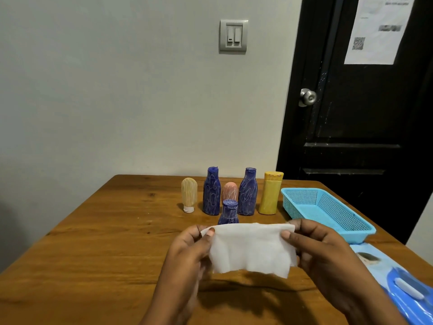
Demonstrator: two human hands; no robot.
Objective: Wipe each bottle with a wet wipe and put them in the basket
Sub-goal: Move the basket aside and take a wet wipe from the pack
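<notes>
I count six bottles standing on the brown wooden table (105,242): three scribbled dark-blue plastic bottles (211,192), one cream tube on its white cap (188,194), one salmon-pink tube (230,191) and one yellow flip-cap bottle (270,193). The smallest blue one is half hidden behind the single white wet wipe (250,249). My left hand (187,249) and right hand (316,245) each pinch an upper corner of that wipe, holding it spread above the table. One light-blue mesh plastic basket (362,233) sits to the right, just beside the yellow bottle. One blue wipes pack (403,285) is cut off by the frame's edge. The white paper sheet (379,31) on the door carries a QR code; its print is unreadable.
</notes>
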